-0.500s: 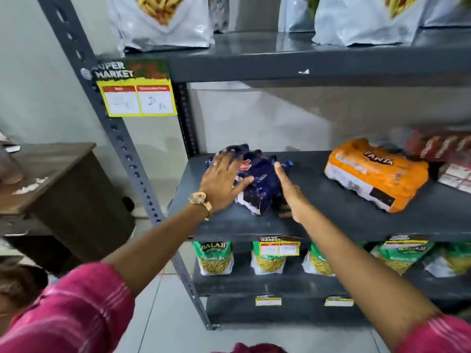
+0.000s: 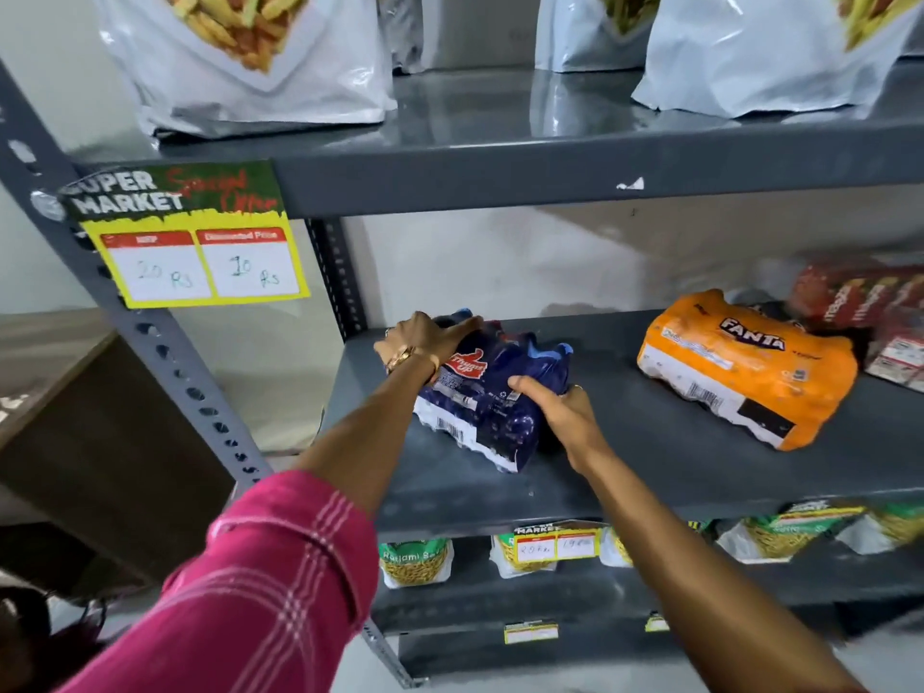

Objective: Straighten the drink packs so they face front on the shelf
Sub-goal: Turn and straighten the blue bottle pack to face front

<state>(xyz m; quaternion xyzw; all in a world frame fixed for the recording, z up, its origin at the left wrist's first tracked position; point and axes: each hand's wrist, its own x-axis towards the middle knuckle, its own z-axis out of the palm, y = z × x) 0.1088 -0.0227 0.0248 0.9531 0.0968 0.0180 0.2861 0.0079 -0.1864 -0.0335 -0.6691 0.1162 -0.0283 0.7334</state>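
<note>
Blue pack: the dark blue shrink-wrapped Thums Up drink pack [image 2: 492, 392] is lying askew on the left part of the grey metal middle shelf [image 2: 625, 472], one corner pointing toward the front edge, so its label is not facing out squarely.
Left hand: the left hand [image 2: 425, 340], wearing a gold wristwatch, is reaching over the pack's far left end with fingers curled onto the wrap, seemingly to hold that end as a pivot.
Right hand: the right hand [image 2: 557, 407] is clasping the pack's near right side, thumb pressing on top and fingers wrapping under the edge, probably to swing that side round.
Two-handed grip: hands on opposite ends are giving turning leverage on a soft, heavy bundle.
Orange pack: the orange shrink-wrapped Fanta drink pack [image 2: 745, 365] is sitting well apart to the right, also angled and untouched.
Step in hand: the blue pack is being rotated; the orange one is likely awaiting the same.
Risk: the loose wrap may be slipping under the fingers.
</note>
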